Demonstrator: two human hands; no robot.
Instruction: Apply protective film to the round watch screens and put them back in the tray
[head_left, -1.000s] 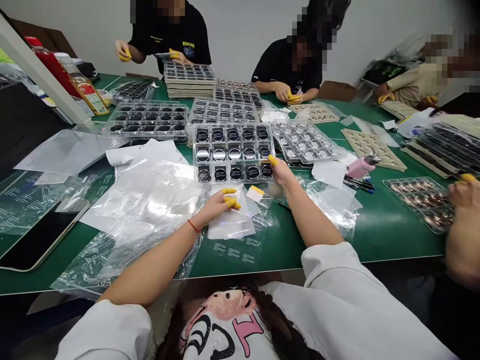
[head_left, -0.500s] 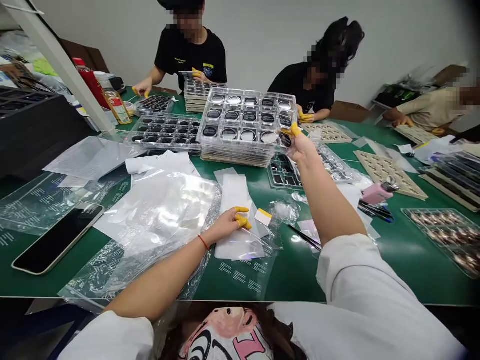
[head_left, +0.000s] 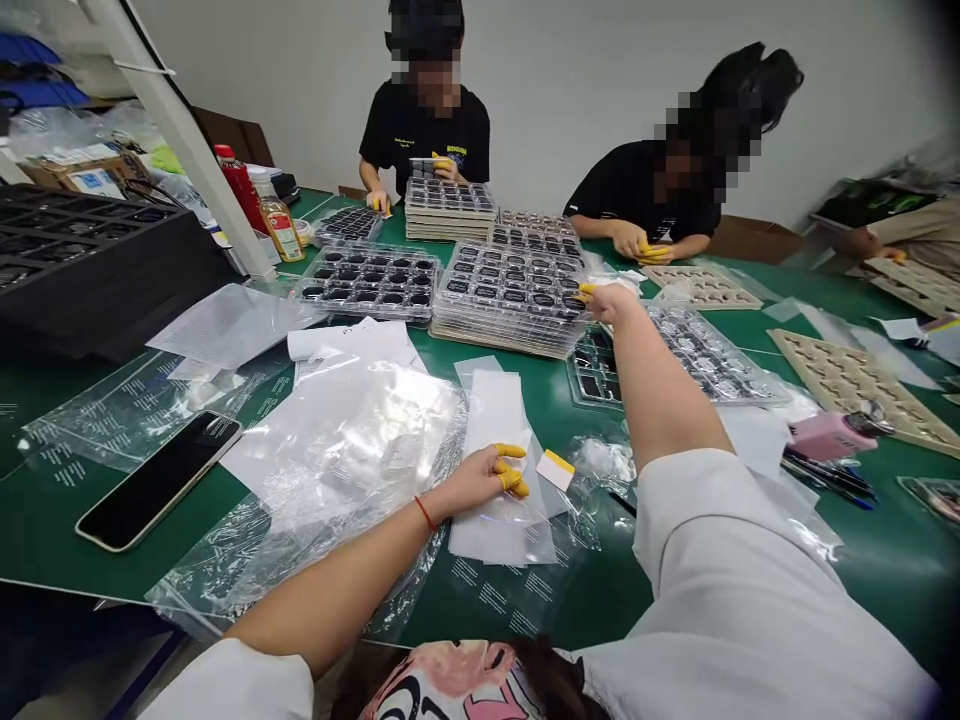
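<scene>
Now | right hand (head_left: 611,303) at clear plastic tray stack (head_left: 510,300), grip hard to tell | left hand (head_left: 480,480) empty over white sheet (head_left: 495,530)

A green-topped worktable (head_left: 885,570) carries stacked clear plastic trays (head_left: 510,300), a smartphone (head_left: 159,480) and plastic bags (head_left: 337,450).

This is a packing workshop. A long green workbench (head_left: 885,570) carries stacked plastic trays (head_left: 510,300) and plastic bags (head_left: 337,440). Workers (head_left: 424,140) wear yellow finger cots (head_left: 511,480).
</scene>
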